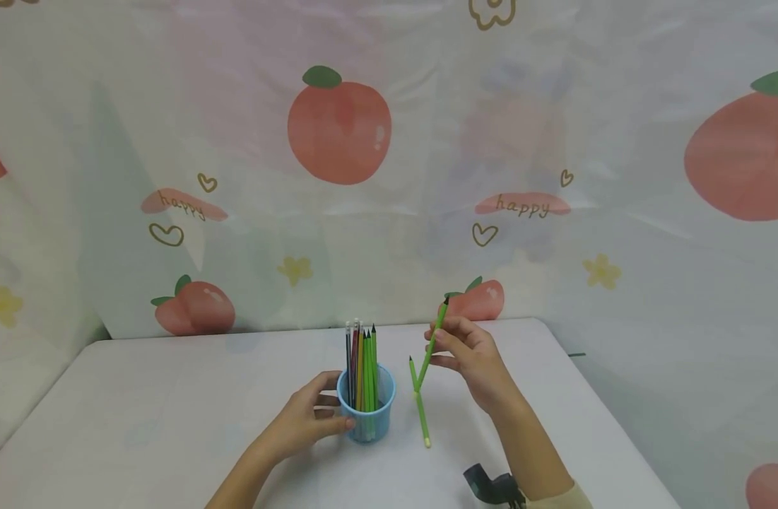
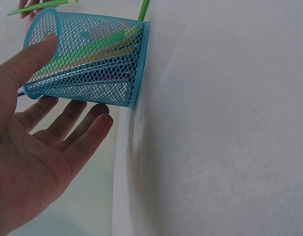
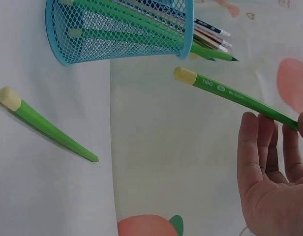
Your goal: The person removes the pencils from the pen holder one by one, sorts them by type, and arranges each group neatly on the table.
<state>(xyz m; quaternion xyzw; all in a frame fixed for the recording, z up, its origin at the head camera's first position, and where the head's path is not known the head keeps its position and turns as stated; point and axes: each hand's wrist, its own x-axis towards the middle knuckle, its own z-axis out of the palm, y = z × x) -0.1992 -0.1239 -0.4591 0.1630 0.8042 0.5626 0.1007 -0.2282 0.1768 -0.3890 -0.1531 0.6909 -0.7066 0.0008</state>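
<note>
A blue mesh pencil cup (image 1: 371, 424) stands upright on the table, several pencils (image 1: 366, 367) inside it, some green. My left hand (image 1: 312, 417) holds the cup from its left side, thumb in front and fingers behind; in the left wrist view the thumb (image 2: 36, 59) lies by the rim. To the right of the cup, my right hand (image 1: 471, 360) pinches a green pencil (image 3: 240, 98) between thumb and fingertips. Its black tip points up and its cream end down, above the table. Another green pencil (image 1: 423, 420) lies on the table between cup and right hand.
The white table (image 1: 172, 410) reaches back to a curtain (image 1: 395, 268) printed with fruit and "happy" lettering. A black device (image 1: 493, 486) sits by the right forearm, near the sleeve.
</note>
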